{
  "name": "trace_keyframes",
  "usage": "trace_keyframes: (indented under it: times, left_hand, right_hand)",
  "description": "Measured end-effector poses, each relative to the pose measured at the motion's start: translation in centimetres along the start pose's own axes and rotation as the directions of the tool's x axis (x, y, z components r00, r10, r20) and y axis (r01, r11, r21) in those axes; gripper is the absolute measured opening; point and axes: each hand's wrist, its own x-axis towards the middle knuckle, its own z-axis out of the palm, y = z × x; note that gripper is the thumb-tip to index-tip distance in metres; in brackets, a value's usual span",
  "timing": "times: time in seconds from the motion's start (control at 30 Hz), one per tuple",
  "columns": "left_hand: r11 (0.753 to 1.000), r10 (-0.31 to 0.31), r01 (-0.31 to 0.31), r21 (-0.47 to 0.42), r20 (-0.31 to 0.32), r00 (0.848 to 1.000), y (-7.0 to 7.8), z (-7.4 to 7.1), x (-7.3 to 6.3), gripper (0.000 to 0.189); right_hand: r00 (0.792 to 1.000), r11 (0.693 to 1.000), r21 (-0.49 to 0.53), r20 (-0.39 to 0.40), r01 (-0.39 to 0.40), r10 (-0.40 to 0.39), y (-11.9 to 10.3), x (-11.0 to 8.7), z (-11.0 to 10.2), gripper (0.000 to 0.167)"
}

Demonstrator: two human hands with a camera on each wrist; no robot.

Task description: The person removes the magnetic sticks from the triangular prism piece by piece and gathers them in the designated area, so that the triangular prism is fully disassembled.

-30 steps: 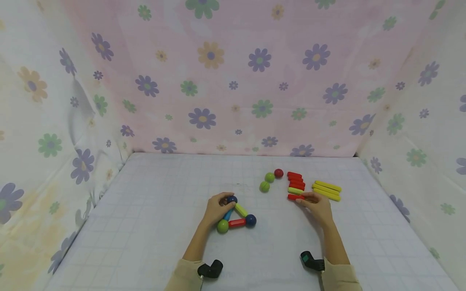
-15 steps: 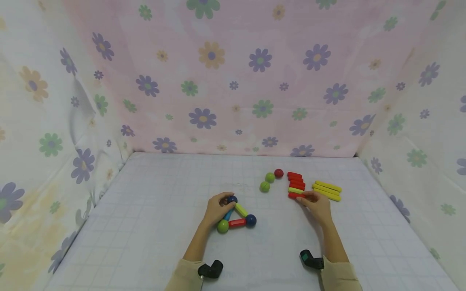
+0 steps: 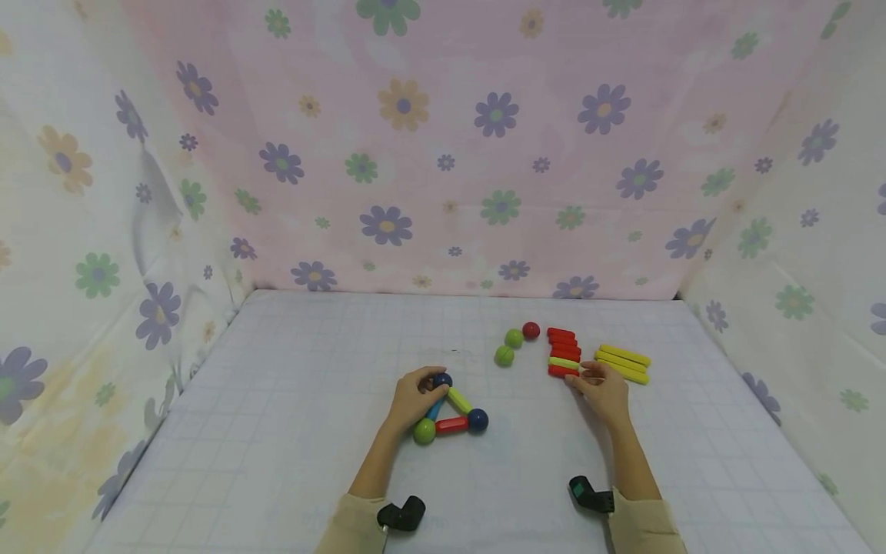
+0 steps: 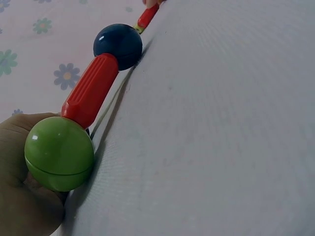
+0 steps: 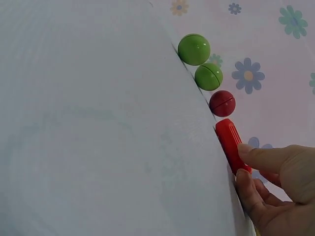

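In the head view, my left hand [image 3: 414, 400] curls round a dark blue ball [image 3: 443, 380] at the top of a triangle of balls and rods. A blue rod [image 3: 435, 409], a yellow-green rod [image 3: 459, 399] and a red connecting rod [image 3: 452, 425] form its sides. A green ball [image 3: 424, 431] and a second dark blue ball [image 3: 477, 419] sit at the lower corners; the left wrist view shows these large. My right hand [image 3: 605, 392] has thumb and finger at the end of a loose red rod [image 5: 229, 142], pinching it beside a short yellow-green rod [image 3: 564, 362].
Several more red rods [image 3: 566, 348] lie in a row behind. Long yellow rods [image 3: 623, 362] lie to their right. Left of the row are two green balls [image 3: 504, 355] and a red ball [image 3: 531, 330]. Flowered cloth [image 3: 443, 192] encloses the white table [image 3: 277, 400].
My right hand has slid the nearest red rod up against the yellow-green one, and its index finger has since lifted slightly outward. The left hand and triangle stay put.
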Motion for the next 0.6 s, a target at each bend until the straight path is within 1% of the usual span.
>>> trace_keyframes:
  times: [0.1, 0.17, 0.23, 0.3, 0.4, 0.5, 0.6]
  left_hand:
    - [1.0, 0.0, 0.0, 0.007, -0.001, 1.0, 0.0, 0.0, 0.0, 0.033]
    - [1.0, 0.0, 0.0, 0.011, 0.0, 1.0, 0.0, 0.0, 0.0, 0.033]
    - [1.0, 0.002, -0.001, 0.012, -0.003, 1.0, 0.1, 0.0, -0.1, 0.033]
    - [1.0, 0.003, -0.002, 0.013, -0.005, 1.0, 0.1, 0.0, -0.1, 0.033]
    - [1.0, 0.002, -0.002, 0.014, -0.007, 1.0, 0.1, 0.0, -0.1, 0.033]
    - [1.0, 0.001, -0.001, 0.018, -0.008, 1.0, 0.0, 0.1, 0.0, 0.033]
    - [1.0, 0.0, 0.0, 0.019, -0.007, 1.0, 0.0, 0.1, 0.0, 0.033]
  right_hand:
    - [1.0, 1.0, 0.012, -0.013, -0.005, 0.005, -0.3, -0.2, 0.1, 0.049]
    - [0.999, 1.0, 0.022, -0.032, 0.007, -0.007, -0.6, -0.5, 0.2, 0.048]
    - [0.998, 0.999, 0.031, -0.046, 0.04, -0.039, -1.1, -0.8, 0.5, 0.044]
    - [0.996, 0.996, 0.029, -0.04, 0.086, -0.085, -1.7, -1.1, 0.9, 0.04]
    - [0.983, 0.982, 0.057, 0.023, 0.179, -0.181, -2.6, -1.6, 1.8, 0.033]
    - [0.959, 0.964, 0.104, 0.12, 0.245, -0.257, -3.3, -1.8, 2.9, 0.03]
    - [0.937, 0.953, 0.161, 0.2, 0.258, -0.287, -3.9, -1.9, 4.0, 0.031]
